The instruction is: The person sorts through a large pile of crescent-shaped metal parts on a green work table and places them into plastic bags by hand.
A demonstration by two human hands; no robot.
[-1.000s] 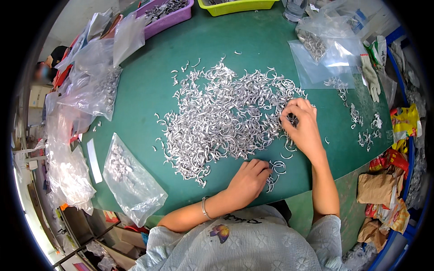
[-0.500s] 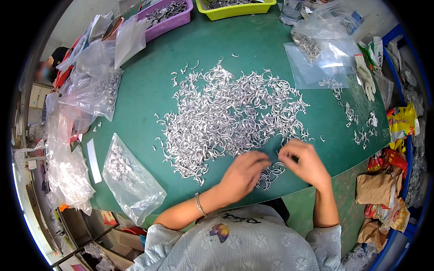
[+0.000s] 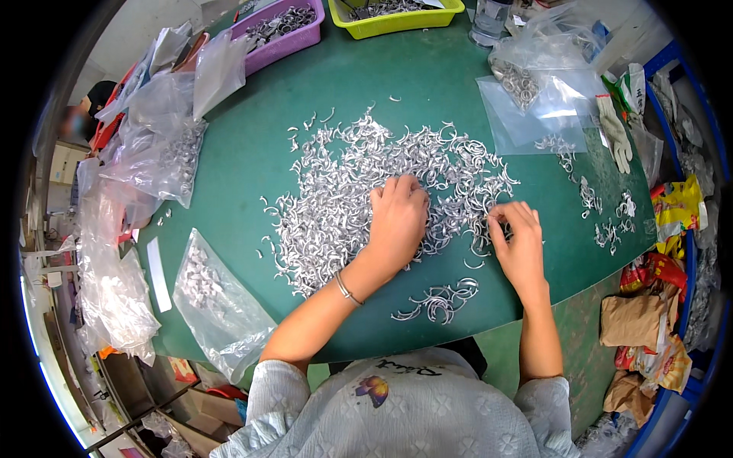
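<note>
A broad pile of small silvery curved metal pieces (image 3: 336, 206) is spread over the green table. My left hand (image 3: 398, 217) reaches into the middle of it, fingers curled down among the pieces; what the fingertips hold is hidden. At the pile's right edge, my right hand (image 3: 519, 237) has thumb and fingertips drawn together at a curved metal piece. Between my forearms, close to the table's front edge, lies a small separate group of curved metal pieces (image 3: 443, 300).
A clear bag of small pieces (image 3: 221, 305) lies at front left, by a white strip (image 3: 159, 273). Purple (image 3: 286, 42) and yellow-green (image 3: 397, 26) baskets stand at the back. Plastic bags (image 3: 156, 145) crowd the left; a glove (image 3: 614, 133) and small metal clusters (image 3: 611, 229) lie right.
Both hands have moved away from the small front group, leaving it uncovered. My left hand went forward into the pile; my right hand went forward and slightly right to its edge.
</note>
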